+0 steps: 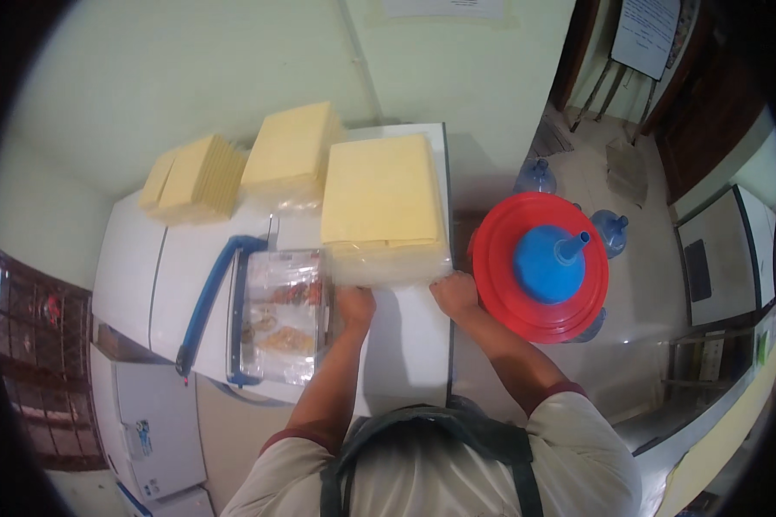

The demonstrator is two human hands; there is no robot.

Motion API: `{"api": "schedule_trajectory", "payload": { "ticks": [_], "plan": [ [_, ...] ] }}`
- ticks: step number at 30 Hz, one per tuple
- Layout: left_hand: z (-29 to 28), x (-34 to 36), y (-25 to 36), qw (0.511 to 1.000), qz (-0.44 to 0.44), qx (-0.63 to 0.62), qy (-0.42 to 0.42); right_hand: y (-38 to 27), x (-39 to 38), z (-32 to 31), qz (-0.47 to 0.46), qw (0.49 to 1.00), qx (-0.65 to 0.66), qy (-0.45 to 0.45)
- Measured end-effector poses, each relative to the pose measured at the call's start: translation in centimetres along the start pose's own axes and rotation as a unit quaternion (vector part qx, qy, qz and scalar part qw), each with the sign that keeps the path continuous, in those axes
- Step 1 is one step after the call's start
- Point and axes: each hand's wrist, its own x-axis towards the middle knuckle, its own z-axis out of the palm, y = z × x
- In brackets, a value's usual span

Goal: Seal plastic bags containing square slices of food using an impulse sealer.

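My left hand (353, 306) and my right hand (453, 293) are closed on the near corners of a plastic-wrapped stack of pale yellow sheets (381, 188) on a white work surface (405, 345). Their fingertips are partly hidden by the wrapping. Left of my left hand is a flat paper cutter with a long blue arm (207, 306), with clear, printed plastic sheets (280, 319) lying on it. Behind it sit two more yellow stacks (289, 146) (190, 177), the leftmost fanned into thinner bundles.
Right of the surface stands a red lidded tub (491, 306) topped by a blue funnel (547, 276), with water bottles (612, 233) around it. A white appliance (151, 431) is at lower left, a board on an easel (642, 39) at back right, a pale cabinet (716, 267) at right.
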Motion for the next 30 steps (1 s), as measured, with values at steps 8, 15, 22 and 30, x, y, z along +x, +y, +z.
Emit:
{"api": "schedule_trajectory", "payload": {
  "ticks": [8, 15, 22, 30],
  "plan": [
    [-3.1, -9.0, -5.4, 0.998, 0.044, 0.026, -0.028, -2.0, -10.0, 1.5, -0.044, 0.999, -0.019, -0.012],
    [-7.2, -15.6, -8.5, 0.980, 0.186, -0.062, -0.019, -5.9, -18.4, 0.7, 0.007, 0.999, 0.050, -0.008],
    [-9.6, -19.1, -12.4, 0.975, 0.098, -0.105, -0.168, -8.7, -24.5, 1.7, -0.006, 0.996, 0.024, 0.088],
    [-21.2, -15.4, -10.3, 0.794, 0.063, -0.078, -0.599, -8.3, -27.4, -5.1, 0.203, 0.969, 0.046, -0.131]
  ]
}}
